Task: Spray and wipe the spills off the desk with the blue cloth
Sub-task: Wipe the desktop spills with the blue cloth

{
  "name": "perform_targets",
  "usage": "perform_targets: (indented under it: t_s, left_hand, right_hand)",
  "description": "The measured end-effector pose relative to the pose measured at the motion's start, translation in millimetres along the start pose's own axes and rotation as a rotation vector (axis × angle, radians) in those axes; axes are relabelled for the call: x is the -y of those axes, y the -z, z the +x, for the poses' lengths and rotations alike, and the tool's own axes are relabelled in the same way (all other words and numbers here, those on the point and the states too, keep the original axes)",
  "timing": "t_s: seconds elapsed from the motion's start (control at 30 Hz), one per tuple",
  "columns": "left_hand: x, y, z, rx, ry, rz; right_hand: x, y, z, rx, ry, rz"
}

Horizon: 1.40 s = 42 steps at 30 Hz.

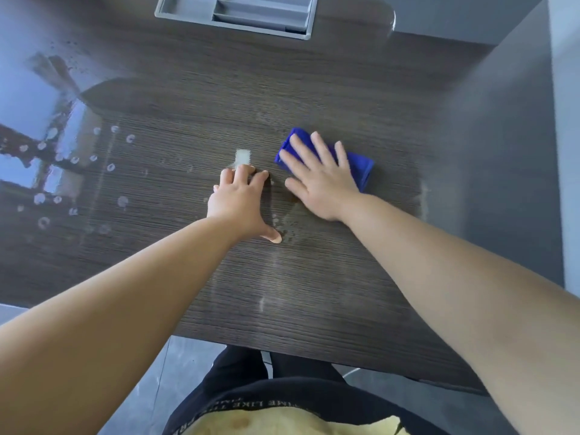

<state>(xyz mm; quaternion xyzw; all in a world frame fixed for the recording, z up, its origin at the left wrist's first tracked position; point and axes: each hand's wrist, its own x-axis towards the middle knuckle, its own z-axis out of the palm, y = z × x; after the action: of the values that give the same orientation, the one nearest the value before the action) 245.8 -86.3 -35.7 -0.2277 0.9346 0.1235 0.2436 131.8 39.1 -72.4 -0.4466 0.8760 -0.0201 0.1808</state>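
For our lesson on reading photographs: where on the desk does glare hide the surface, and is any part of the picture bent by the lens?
Head view: window glare washes out the desk at the far left, around the droplets; the wide lens curves the edges and stretches both forearms; the right hand on the blue cloth looks sharp.

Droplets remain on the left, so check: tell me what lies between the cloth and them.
The left hand rests flat on the desk, between the cloth under the right hand and the droplets. Nothing else visible.
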Motion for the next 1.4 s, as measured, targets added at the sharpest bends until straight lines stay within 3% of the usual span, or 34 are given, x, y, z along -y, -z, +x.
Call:
perform_targets:
  t_s: [0.07,0.13,0.27,0.33,0.47,0.5,0.6,0.7,0.77,0.83,0.9,0.93,1.0,1.1,1.17,1.27,1.33,1.4]
  left_hand:
    - [1.0,-1.1,-1.4,-0.018,0.001,-0.021]
    - [2.5,-2.2,-3.2,-0.028,-0.007,-0.037]
    - [8.7,-5.9,-7.5,-0.047,-0.033,-0.149]
    - [16.0,-9.1,-8.2,-0.102,-0.057,-0.256]
    - [35.6,-17.4,-19.8,-0.183,-0.072,-0.291]
    - [39.3,-19.4,-24.1,-0.184,-0.064,-0.263]
    - [45.0,-25.1,-36.8,-0.174,-0.052,-0.150]
    - [48.7,-30.6,-45.1,-0.186,-0.047,-0.110]
    - [51.1,-35.4,-50.0,-0.200,-0.045,-0.145]
    - [53.8,-39.0,-54.4,-0.219,-0.052,-0.163]
    - [56.7,-41.1,-58.5,-0.214,-0.061,-0.153]
    - [57.6,-41.5,-59.9,-0.207,-0.068,-0.143]
    - [60.0,-41.4,-62.8,-0.190,-0.083,-0.116]
    - [63.2,-40.8,-65.0,-0.167,-0.092,-0.067]
    - [65.0,-40.7,-66.6,-0.148,-0.103,-0.046]
    - [69.3,-39.2,-67.2,-0.126,-0.123,-0.066]
    - [72.4,-35.9,-66.6,-0.102,-0.138,-0.081]
    - [76.6,-32.3,-65.9,-0.078,-0.154,-0.075]
  right_hand:
    - [-9.7,0.4,-16.2,0.042,0.201,-0.054]
    - [-31.2,5.3,-16.3,0.066,0.222,-0.050]
    - [-26.0,3.2,-6.8,0.000,-0.171,0.032]
    - [4.2,-2.5,-13.5,-0.014,-0.218,0.054]
    - [20.9,-15.8,-56.1,0.061,0.185,-0.081]
    - [11.0,-15.2,-58.9,0.064,0.216,-0.099]
    - [-7.6,-15.4,-52.4,0.024,-0.046,-0.040]
    - [22.7,-22.0,-47.4,-0.015,-0.286,0.046]
    - [50.8,-29.4,-58.6,0.007,-0.194,0.021]
    - [62.4,-37.0,-79.3,0.058,0.054,-0.039]
    - [50.0,-36.7,-92.9,0.079,0.254,-0.069]
    - [39.2,-36.1,-94.2,0.085,0.270,-0.076]
    - [22.7,-34.7,-91.6,0.051,0.097,-0.067]
    - [40.0,-36.6,-81.8,-0.033,-0.343,0.030]
    - [75.6,-42.0,-80.5,-0.036,-0.430,0.060]
    - [106.3,-51.1,-98.0,0.039,-0.089,-0.046]
    - [88.1,-44.4,-100.6,0.059,0.108,-0.096]
    - [66.3,-39.0,-89.9,0.062,0.029,-0.096]
